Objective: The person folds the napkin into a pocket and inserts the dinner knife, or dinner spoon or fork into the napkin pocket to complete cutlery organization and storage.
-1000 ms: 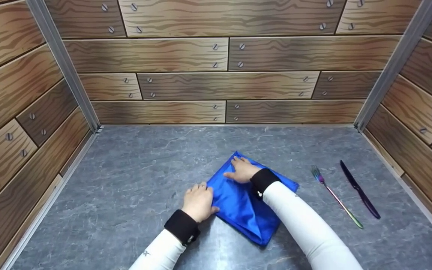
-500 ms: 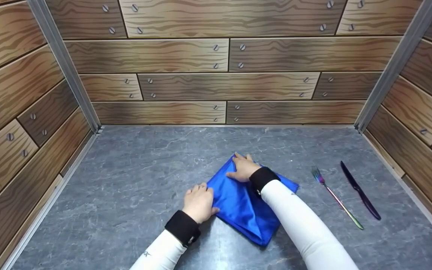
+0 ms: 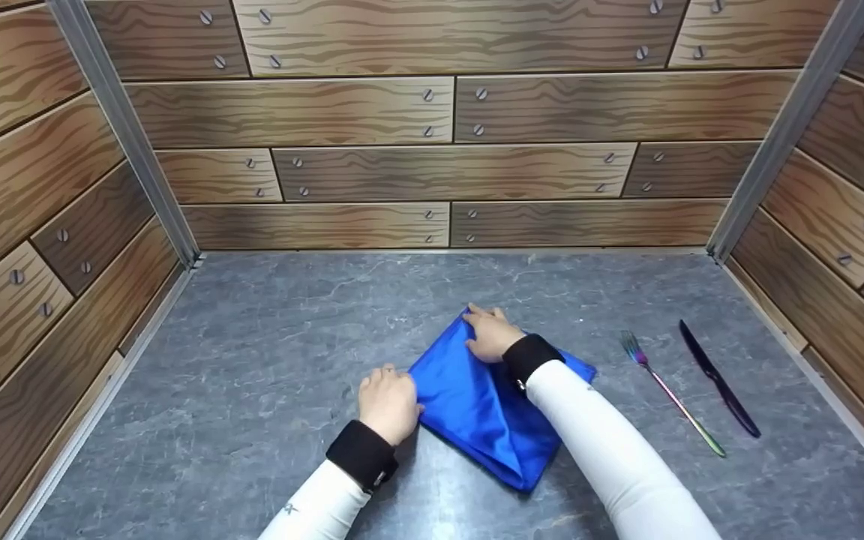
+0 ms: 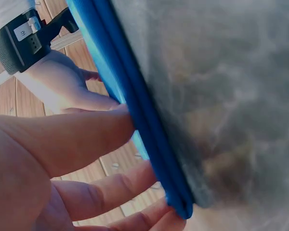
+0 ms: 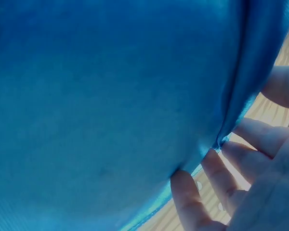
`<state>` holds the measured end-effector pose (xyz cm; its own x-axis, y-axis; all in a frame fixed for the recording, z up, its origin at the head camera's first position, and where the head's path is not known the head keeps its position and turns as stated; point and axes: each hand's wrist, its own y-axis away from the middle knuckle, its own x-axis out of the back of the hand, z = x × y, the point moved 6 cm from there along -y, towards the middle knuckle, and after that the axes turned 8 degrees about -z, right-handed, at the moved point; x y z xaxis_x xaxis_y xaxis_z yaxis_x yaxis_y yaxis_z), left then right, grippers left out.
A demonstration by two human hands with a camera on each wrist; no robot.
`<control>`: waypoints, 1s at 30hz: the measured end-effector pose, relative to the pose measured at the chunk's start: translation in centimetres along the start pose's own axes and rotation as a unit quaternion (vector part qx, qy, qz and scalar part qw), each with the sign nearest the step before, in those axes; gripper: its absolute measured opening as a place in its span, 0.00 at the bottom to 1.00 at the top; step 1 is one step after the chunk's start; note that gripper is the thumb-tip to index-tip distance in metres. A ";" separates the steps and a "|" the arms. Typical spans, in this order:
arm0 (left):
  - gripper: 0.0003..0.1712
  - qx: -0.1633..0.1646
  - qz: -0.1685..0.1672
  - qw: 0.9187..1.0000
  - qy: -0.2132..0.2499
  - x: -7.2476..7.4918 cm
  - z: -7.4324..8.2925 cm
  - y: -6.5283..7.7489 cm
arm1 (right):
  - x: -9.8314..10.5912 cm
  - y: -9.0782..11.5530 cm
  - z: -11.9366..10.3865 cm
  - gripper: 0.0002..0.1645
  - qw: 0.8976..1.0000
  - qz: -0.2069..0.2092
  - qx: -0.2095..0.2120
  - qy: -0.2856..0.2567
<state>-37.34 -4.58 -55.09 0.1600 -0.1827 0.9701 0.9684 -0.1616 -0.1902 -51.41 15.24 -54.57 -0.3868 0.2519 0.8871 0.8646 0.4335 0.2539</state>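
A shiny blue cloth napkin, folded in layers, lies diamond-like on the grey tabletop. My left hand rests at its left corner, fingers extended forward and the thumb at the cloth's edge. In the left wrist view the thumb and fingertips touch the folded edge of the napkin. Near the far corner, my right hand presses on the napkin with fingers reaching to its edge. The right wrist view has those spread fingers touching the cloth's border. Part of the napkin is hidden beneath the right hand and forearm.
To the right of the napkin lie a rainbow-coloured fork and a dark knife, side by side. Wood-patterned walls enclose the tabletop at the back and both sides.
The left hand has slid slightly left, at the napkin's corner. The right hand's fingers have shifted a little at the far corner, and its thumb has drawn in. Fork and knife stay put.
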 end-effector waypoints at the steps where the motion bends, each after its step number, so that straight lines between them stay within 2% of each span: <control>1: 0.26 0.001 0.001 1.000 -0.002 0.0 -0.1 0.0 | 0.0 0.0 0.0 0.41 1.000 0.001 -0.001 0.001; 9: 0.07 -0.001 -0.004 1.000 0.014 -0.7 -1.0 -0.6 | 0.0 -0.1 0.0 0.42 1.000 0.002 0.001 -0.010; 15: 0.03 0.019 -0.038 0.998 0.049 -0.4 -1.3 -0.9 | 0.5 0.7 -0.8 0.42 1.000 -0.003 0.004 0.001; 18: 0.09 0.028 -0.049 0.997 0.050 0.0 -1.1 -0.7 | 0.5 1.0 -1.1 0.43 1.000 -0.012 -0.009 0.000; 22: 0.28 0.031 -0.060 0.997 0.039 0.4 -0.6 -0.3 | 0.2 0.5 -0.6 0.46 1.000 -0.022 -0.006 -0.009; 24: 0.34 0.030 -0.063 0.997 0.032 0.6 -0.3 -0.1 | 0.2 0.4 -0.2 0.46 0.999 -0.010 0.018 -0.029; 26: 0.37 0.028 -0.060 0.998 0.024 0.6 -0.1 0.1 | 0.3 0.3 0.3 0.44 0.997 0.023 0.051 -0.053; 30: 0.36 0.021 -0.041 0.999 0.010 0.4 0.1 0.1 | -0.5 1.7 1.0 0.34 0.985 0.095 0.133 -0.062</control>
<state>-37.12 -4.59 -54.69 0.0755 -0.1901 0.9789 0.9853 -0.1365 -0.1025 -50.06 16.71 -55.01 -0.2775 0.4469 0.8505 0.8164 0.5763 -0.0364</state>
